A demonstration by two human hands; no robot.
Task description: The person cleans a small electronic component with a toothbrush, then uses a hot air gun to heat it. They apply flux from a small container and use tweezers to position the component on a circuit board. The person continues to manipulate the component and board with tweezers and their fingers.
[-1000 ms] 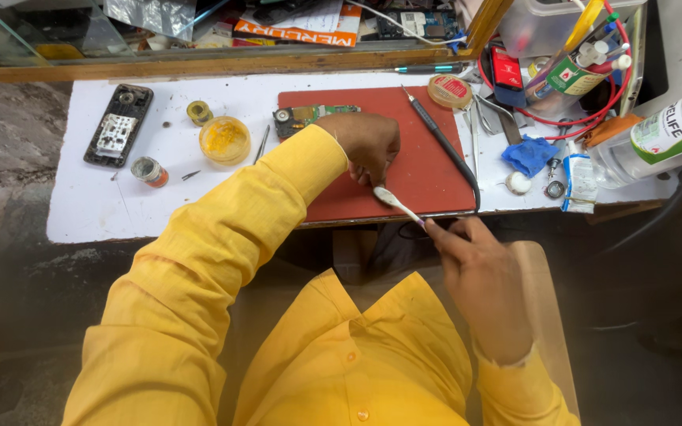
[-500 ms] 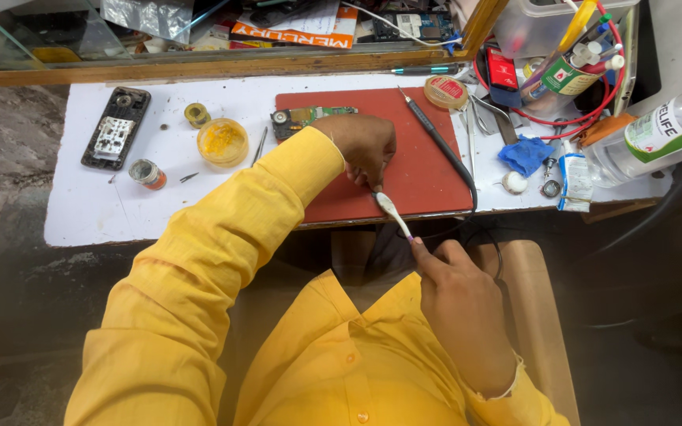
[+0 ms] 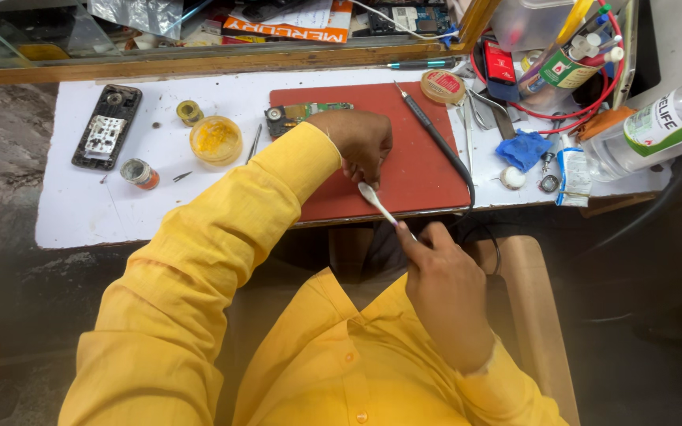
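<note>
Quickly, counts: we see one red mat [image 3: 428,170] at the bench's [image 3: 120,213] front edge, one green circuit board [image 3: 303,112] at the mat's back left corner, one black soldering iron [image 3: 434,138] lying diagonally across the mat's right side, one opened phone [image 3: 107,126] near the bench's left edge, one yellow flux tub [image 3: 215,140], two small rolls left of the mat, one tape roll [image 3: 442,86] at the mat's back right corner, one blue cloth [image 3: 523,148] and one clear bottle [image 3: 657,130] at the right edge. Two hands, both ours. Our left hand [image 3: 361,142] rests palm down on the mat, fingers curled shut onto something small we cannot make out. Our right hand [image 3: 447,288] hangs off the bench's front edge, above the lap, thumb and fingers pinched closed on a white brush [image 3: 380,203]; its head sits over the mat's front edge, touching or just beside the left fingertips. Versus the earlier frame: the right hand has come nearer to the bench, and the brush head has moved from just off the front edge up to the left hand; the left hand has stayed put.
</note>
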